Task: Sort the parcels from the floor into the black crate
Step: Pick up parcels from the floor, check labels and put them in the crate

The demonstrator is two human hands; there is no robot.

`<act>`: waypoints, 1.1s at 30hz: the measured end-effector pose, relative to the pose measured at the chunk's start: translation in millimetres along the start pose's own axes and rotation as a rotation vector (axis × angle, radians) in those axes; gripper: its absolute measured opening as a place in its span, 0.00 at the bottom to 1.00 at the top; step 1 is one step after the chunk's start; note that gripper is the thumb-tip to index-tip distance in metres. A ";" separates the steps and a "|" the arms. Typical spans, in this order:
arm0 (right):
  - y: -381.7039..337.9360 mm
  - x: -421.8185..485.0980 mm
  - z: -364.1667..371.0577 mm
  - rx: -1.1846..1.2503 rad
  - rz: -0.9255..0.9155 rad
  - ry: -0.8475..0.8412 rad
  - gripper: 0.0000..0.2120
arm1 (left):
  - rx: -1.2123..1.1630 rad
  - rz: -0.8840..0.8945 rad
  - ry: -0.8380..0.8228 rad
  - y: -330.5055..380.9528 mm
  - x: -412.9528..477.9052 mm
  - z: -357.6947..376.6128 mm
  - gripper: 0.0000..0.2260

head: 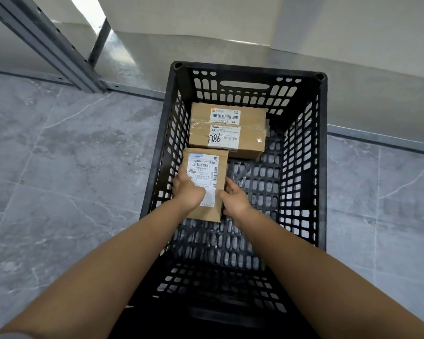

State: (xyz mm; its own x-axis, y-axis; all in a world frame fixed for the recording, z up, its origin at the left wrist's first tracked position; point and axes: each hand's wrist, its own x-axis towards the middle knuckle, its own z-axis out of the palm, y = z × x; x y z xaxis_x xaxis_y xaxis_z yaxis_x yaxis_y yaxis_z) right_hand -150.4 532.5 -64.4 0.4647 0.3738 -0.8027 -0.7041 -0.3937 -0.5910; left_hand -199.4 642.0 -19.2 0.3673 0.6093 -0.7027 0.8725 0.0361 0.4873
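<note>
Parcel (pixel 206 167) held frame centre inside black crate (pixel 247 69), left hand (pixel 189 192) and right hand (pixel 234 200) fingers curled round its edges. Placing step; next: lower flat beside boxes (pixel 227 140), release.

Even, soft light; sharp centre, wide-angle edge bending.

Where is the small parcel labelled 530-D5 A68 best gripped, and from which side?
Grip the small parcel by its long edges, from above at the near end, as left hand and right hand do; the larger parcel blocks its far end.
</note>
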 end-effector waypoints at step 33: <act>-498.2 -622.5 -150.0 -0.237 -0.314 0.185 0.19 | 0.025 0.468 -0.477 459.4 -524.9 -291.4 0.16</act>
State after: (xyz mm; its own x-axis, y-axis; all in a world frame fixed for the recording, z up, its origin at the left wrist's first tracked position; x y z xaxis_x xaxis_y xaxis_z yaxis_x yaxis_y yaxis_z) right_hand -8.4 370.0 717.7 0.7401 0.3585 -0.5690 -0.3801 -0.4750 -0.7937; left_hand -85.3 569.5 724.6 0.8059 0.1386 -0.5756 0.5919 -0.1688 0.7882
